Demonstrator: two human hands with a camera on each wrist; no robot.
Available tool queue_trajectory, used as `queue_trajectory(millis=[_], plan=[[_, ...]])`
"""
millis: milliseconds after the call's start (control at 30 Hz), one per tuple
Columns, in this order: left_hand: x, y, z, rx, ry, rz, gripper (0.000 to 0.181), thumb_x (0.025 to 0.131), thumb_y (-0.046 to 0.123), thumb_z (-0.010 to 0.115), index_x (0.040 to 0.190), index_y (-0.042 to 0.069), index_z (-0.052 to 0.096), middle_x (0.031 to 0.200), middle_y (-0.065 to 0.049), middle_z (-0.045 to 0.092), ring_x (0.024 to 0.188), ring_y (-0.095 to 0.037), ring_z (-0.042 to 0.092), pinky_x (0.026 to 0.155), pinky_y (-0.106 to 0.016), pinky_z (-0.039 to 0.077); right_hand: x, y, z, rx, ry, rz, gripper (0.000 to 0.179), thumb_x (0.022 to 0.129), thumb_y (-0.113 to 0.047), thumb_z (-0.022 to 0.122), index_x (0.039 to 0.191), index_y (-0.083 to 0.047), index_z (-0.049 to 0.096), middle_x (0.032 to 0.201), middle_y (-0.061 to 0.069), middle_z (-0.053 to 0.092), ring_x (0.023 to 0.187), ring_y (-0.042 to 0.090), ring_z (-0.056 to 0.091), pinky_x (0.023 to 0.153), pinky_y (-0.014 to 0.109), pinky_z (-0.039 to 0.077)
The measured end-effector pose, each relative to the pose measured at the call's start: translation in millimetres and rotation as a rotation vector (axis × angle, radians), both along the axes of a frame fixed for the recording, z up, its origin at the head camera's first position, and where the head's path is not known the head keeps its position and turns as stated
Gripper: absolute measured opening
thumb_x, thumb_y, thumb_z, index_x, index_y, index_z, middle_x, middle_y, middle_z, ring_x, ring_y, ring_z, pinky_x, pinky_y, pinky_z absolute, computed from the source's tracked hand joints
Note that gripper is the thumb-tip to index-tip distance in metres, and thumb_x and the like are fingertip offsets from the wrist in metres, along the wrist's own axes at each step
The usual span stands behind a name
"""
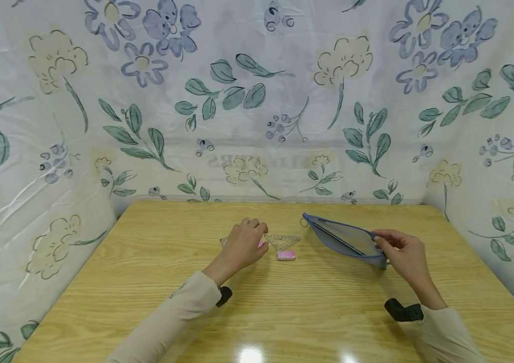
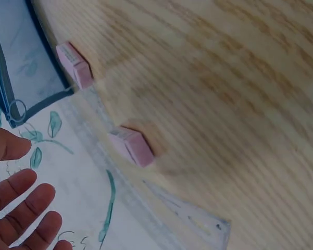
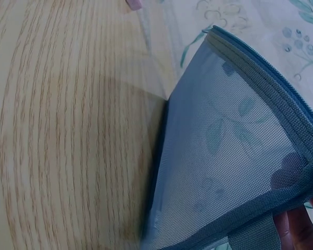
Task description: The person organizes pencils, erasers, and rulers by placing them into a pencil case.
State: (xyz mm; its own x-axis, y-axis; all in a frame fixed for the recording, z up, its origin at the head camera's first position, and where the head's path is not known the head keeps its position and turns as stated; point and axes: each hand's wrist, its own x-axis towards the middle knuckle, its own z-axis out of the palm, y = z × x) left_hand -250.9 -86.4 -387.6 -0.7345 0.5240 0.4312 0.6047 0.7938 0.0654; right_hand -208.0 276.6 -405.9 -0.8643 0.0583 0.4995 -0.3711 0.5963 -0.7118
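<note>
My right hand (image 1: 404,252) pinches one end of a blue mesh zipper pouch (image 1: 347,239), which tilts over the table. Its mesh side (image 3: 224,140) fills much of the right wrist view, with a finger behind the mesh. A dark slender strip runs along the pouch; I cannot tell what it is. The left hand (image 1: 243,244) hovers over the table, its fingers loosely bent and holding nothing in the left wrist view. Close to it lie two pink erasers, one in plain sight (image 1: 286,255), the other (image 2: 132,147) partly hidden from the head by the hand.
A clear triangular ruler (image 1: 284,241) lies behind the erasers. Another clear ruler piece (image 1: 224,241) shows left of the left hand. Floral cloth (image 1: 257,126) hangs behind and at both sides of the wooden table (image 1: 284,312). A black wrist device (image 1: 403,310) sits at the right wrist.
</note>
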Motion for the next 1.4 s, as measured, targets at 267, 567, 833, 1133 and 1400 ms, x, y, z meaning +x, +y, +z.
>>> queue_trajectory(millis=[267,567,833,1133,1400], plan=[[0.0,0.3,-9.8,0.051,-0.194,0.083,0.024,0.087,0.015,0.068,0.104,0.0,0.062,0.093,-0.012,0.059,0.08,-0.03,0.054,0.063,-0.041,0.047,0.5,0.8,0.3,0.016,0.008,0.005,0.014,0.092,-0.004,0.065,0.102,0.002,0.073,0.083,0.015,0.071,0.068,-0.003,0.061,0.046,0.02,0.045],[-3.5,-5.7,-20.0,0.269,-0.48,0.164,0.032,0.086,0.011,0.07,0.109,-0.005,0.056,0.099,-0.016,0.055,0.085,-0.029,0.053,0.072,-0.041,0.047,-0.7,0.7,-0.4,0.028,0.005,0.009,0.014,0.091,-0.004,0.066,0.102,0.001,0.073,0.082,0.013,0.071,0.068,-0.002,0.062,0.047,0.02,0.045],[-6.0,-14.7,-26.9,0.411,-0.642,0.196,0.03,0.086,0.008,0.071,0.105,-0.007,0.054,0.086,-0.01,0.052,0.071,-0.02,0.047,0.062,-0.033,0.043,1.6,-1.3,0.8,0.04,-0.005,0.01,0.014,0.092,-0.005,0.065,0.102,0.001,0.073,0.082,0.013,0.071,0.069,-0.001,0.062,0.047,0.021,0.045],[-7.4,-18.9,-31.4,0.459,-0.668,0.243,0.026,0.083,0.007,0.074,0.097,-0.005,0.056,0.087,-0.011,0.056,0.073,-0.021,0.05,0.062,-0.033,0.045,2.4,-2.3,1.9,0.029,0.001,0.019,0.013,0.092,-0.004,0.065,0.101,0.001,0.073,0.083,0.013,0.071,0.069,-0.001,0.062,0.047,0.02,0.044],[-8.9,-16.6,-32.9,0.448,-0.641,0.248,0.015,0.08,0.002,0.074,0.076,0.0,0.059,0.071,-0.006,0.052,0.058,-0.014,0.043,0.051,-0.025,0.036,2.6,-2.6,1.5,0.038,-0.004,0.01,0.014,0.092,-0.005,0.066,0.102,0.0,0.073,0.084,0.013,0.071,0.071,-0.002,0.062,0.048,0.021,0.044]])
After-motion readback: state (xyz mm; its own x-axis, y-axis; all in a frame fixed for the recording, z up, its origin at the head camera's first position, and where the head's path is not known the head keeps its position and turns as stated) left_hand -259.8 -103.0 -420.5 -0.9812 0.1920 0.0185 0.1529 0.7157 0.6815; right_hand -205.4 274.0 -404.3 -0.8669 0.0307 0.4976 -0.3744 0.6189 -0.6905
